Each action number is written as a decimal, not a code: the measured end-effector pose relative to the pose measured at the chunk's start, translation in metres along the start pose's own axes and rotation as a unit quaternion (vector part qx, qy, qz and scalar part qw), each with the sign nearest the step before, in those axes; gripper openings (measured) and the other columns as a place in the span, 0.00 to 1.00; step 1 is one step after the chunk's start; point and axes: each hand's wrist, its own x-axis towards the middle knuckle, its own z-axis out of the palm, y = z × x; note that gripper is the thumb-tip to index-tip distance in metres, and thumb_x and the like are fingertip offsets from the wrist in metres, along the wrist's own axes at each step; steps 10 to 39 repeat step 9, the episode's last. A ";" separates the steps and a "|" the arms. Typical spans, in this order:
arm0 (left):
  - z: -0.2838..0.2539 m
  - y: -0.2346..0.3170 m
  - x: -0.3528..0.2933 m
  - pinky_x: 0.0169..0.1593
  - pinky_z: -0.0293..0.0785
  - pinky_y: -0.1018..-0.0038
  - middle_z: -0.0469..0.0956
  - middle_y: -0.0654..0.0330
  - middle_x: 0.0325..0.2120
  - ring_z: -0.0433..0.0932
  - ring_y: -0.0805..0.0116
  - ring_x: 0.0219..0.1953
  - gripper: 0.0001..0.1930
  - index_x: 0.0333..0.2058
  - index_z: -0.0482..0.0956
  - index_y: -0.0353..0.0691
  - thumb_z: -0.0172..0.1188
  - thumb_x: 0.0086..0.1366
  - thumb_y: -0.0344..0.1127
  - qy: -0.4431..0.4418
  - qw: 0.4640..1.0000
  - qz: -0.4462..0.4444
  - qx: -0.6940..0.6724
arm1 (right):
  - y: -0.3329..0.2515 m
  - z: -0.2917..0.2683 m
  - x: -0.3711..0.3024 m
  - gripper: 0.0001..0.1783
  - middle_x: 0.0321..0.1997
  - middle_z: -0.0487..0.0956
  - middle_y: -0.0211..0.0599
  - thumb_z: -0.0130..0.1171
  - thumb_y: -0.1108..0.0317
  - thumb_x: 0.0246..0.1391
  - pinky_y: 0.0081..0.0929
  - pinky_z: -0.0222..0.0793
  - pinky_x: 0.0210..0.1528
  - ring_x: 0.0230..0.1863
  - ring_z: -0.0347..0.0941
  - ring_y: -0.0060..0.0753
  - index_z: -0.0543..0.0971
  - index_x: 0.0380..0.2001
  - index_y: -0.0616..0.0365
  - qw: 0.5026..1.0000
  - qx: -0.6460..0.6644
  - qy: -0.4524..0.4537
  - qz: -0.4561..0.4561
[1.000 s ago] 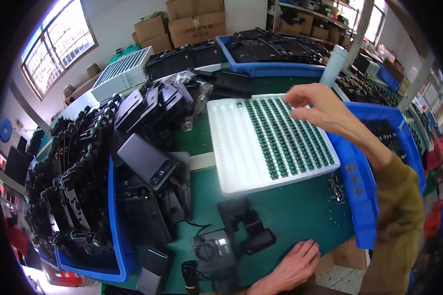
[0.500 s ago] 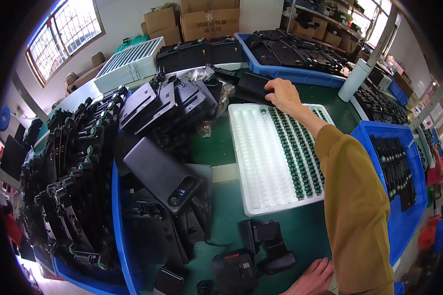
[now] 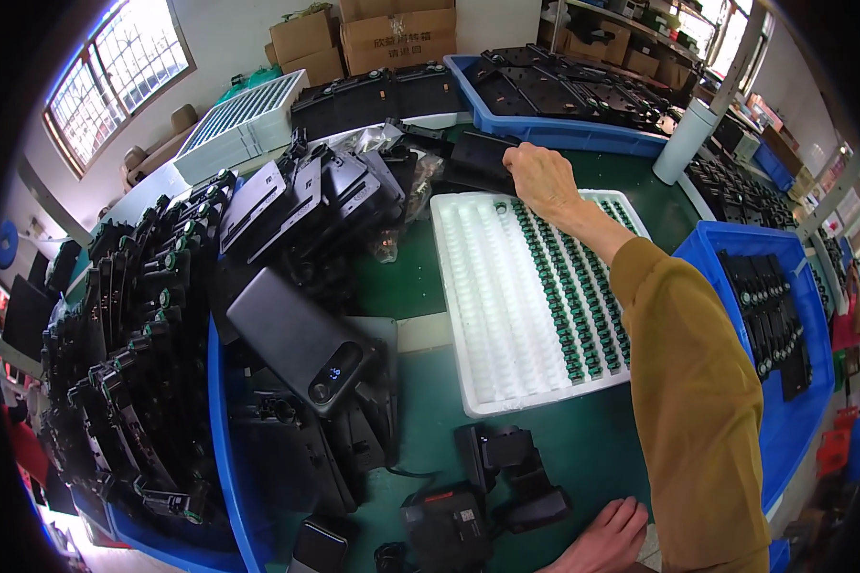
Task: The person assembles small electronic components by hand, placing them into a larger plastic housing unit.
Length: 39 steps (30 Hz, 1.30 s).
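Note:
My right hand (image 3: 545,183), its arm in a brown sleeve, reaches past the far edge of a white foam tray (image 3: 449,286). Its fingers are closed on the right end of a flat black case (image 3: 480,160); the fingertips are partly hidden. Rows of small green-and-black parts (image 3: 554,315) fill the tray's right half, while bare white slots show on the left. At the bottom, my left hand (image 3: 604,540) lies on the table's near edge, fingers outstretched side by side, nothing visible in it.
A dark power bank (image 3: 301,339) with a lit display lies on black parts at left. Black devices (image 3: 511,473) sit nearby. Blue bins (image 3: 222,430) of black assemblies stand left, right (image 3: 784,244) and far back (image 3: 583,143). A pale cylinder (image 3: 686,143) stands far right.
The whole view has shifted slightly, so the table and tray appear a little further left. My right hand stays at the black case's right end; my left hand keeps its place.

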 end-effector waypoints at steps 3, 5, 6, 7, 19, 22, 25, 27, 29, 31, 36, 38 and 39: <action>-0.003 -0.001 0.002 0.53 0.66 0.59 0.72 0.48 0.43 0.70 0.52 0.46 0.16 0.36 0.80 0.31 0.54 0.53 0.36 0.005 1.000 0.002 0.001 | -0.005 -0.002 0.002 0.08 0.37 0.81 0.48 0.59 0.70 0.51 0.48 0.76 0.42 0.39 0.80 0.56 0.82 0.35 0.59 0.998 0.039 -0.030 0.050; -0.006 -0.001 0.001 0.53 0.66 0.59 0.72 0.48 0.43 0.70 0.52 0.47 0.17 0.37 0.80 0.31 0.54 0.53 0.37 -0.011 1.000 0.000 0.000 | -0.008 -0.003 0.003 0.11 0.39 0.82 0.48 0.61 0.67 0.52 0.48 0.75 0.45 0.41 0.80 0.56 0.84 0.39 0.57 0.994 0.070 -0.041 0.068; -0.006 -0.001 0.001 0.54 0.66 0.59 0.72 0.47 0.44 0.70 0.52 0.47 0.18 0.39 0.81 0.31 0.54 0.54 0.37 -0.024 1.000 0.000 -0.004 | -0.008 -0.005 0.005 0.15 0.41 0.81 0.47 0.62 0.63 0.52 0.47 0.73 0.48 0.44 0.78 0.54 0.84 0.41 0.57 0.991 0.075 -0.067 0.083; -0.005 -0.001 -0.001 0.54 0.66 0.59 0.72 0.47 0.44 0.70 0.52 0.47 0.18 0.39 0.81 0.31 0.54 0.54 0.37 -0.025 1.000 0.000 -0.004 | -0.007 -0.006 0.008 0.18 0.43 0.81 0.47 0.62 0.58 0.52 0.46 0.71 0.52 0.48 0.77 0.52 0.84 0.42 0.57 0.987 0.081 -0.093 0.099; -0.001 0.001 -0.004 0.58 0.69 0.62 0.72 0.47 0.50 0.71 0.52 0.56 0.19 0.42 0.80 0.30 0.57 0.52 0.33 -0.092 0.996 -0.014 -0.007 | -0.002 -0.011 0.014 0.19 0.46 0.81 0.46 0.65 0.58 0.48 0.42 0.71 0.54 0.49 0.77 0.50 0.84 0.42 0.56 0.972 0.118 -0.140 0.146; -0.001 0.001 -0.004 0.58 0.69 0.62 0.72 0.47 0.50 0.71 0.52 0.56 0.19 0.42 0.80 0.30 0.57 0.52 0.33 -0.092 0.996 -0.014 -0.007 | -0.002 -0.011 0.014 0.19 0.46 0.81 0.46 0.65 0.58 0.48 0.42 0.71 0.54 0.49 0.77 0.50 0.84 0.42 0.56 0.972 0.118 -0.140 0.146; -0.001 0.001 -0.004 0.58 0.69 0.62 0.72 0.47 0.50 0.71 0.52 0.56 0.19 0.42 0.80 0.30 0.57 0.52 0.33 -0.092 0.996 -0.014 -0.007 | -0.002 -0.011 0.014 0.19 0.46 0.81 0.46 0.65 0.58 0.48 0.42 0.71 0.54 0.49 0.77 0.50 0.84 0.42 0.56 0.972 0.118 -0.140 0.146; -0.001 0.001 -0.004 0.58 0.69 0.62 0.72 0.47 0.50 0.71 0.52 0.56 0.19 0.42 0.80 0.30 0.57 0.52 0.33 -0.092 0.996 -0.014 -0.007 | -0.002 -0.011 0.014 0.19 0.46 0.81 0.46 0.65 0.58 0.48 0.42 0.71 0.54 0.49 0.77 0.50 0.84 0.42 0.56 0.972 0.118 -0.140 0.146; -0.001 0.001 -0.004 0.58 0.69 0.62 0.72 0.47 0.50 0.71 0.52 0.56 0.19 0.42 0.80 0.30 0.57 0.52 0.33 -0.092 0.996 -0.014 -0.007 | -0.002 -0.011 0.014 0.19 0.46 0.81 0.46 0.65 0.58 0.48 0.42 0.71 0.54 0.49 0.77 0.50 0.84 0.42 0.56 0.972 0.118 -0.140 0.146; -0.001 0.001 -0.004 0.58 0.69 0.62 0.72 0.47 0.50 0.71 0.52 0.56 0.19 0.42 0.80 0.30 0.57 0.52 0.33 -0.092 0.996 -0.014 -0.007 | -0.002 -0.011 0.014 0.19 0.46 0.81 0.46 0.65 0.58 0.48 0.42 0.71 0.54 0.49 0.77 0.50 0.84 0.42 0.56 0.972 0.118 -0.140 0.146; -0.001 0.001 -0.004 0.58 0.69 0.62 0.72 0.47 0.50 0.71 0.52 0.56 0.19 0.42 0.80 0.30 0.57 0.52 0.33 -0.092 0.996 -0.014 -0.007 | -0.002 -0.011 0.014 0.19 0.46 0.81 0.46 0.65 0.58 0.48 0.42 0.71 0.54 0.49 0.77 0.50 0.84 0.42 0.56 0.972 0.118 -0.140 0.146; -0.001 0.001 -0.004 0.58 0.69 0.62 0.72 0.47 0.50 0.71 0.52 0.56 0.19 0.42 0.80 0.30 0.57 0.52 0.33 -0.092 0.996 -0.014 -0.007 | -0.002 -0.011 0.014 0.19 0.46 0.81 0.46 0.65 0.58 0.48 0.42 0.71 0.54 0.49 0.77 0.50 0.84 0.42 0.56 0.972 0.118 -0.140 0.146; -0.001 0.001 -0.004 0.58 0.69 0.62 0.72 0.47 0.50 0.71 0.52 0.56 0.19 0.42 0.80 0.30 0.57 0.52 0.33 -0.092 0.996 -0.014 -0.007 | -0.002 -0.011 0.014 0.19 0.46 0.81 0.46 0.65 0.58 0.48 0.42 0.71 0.54 0.49 0.77 0.50 0.84 0.42 0.56 0.972 0.118 -0.140 0.146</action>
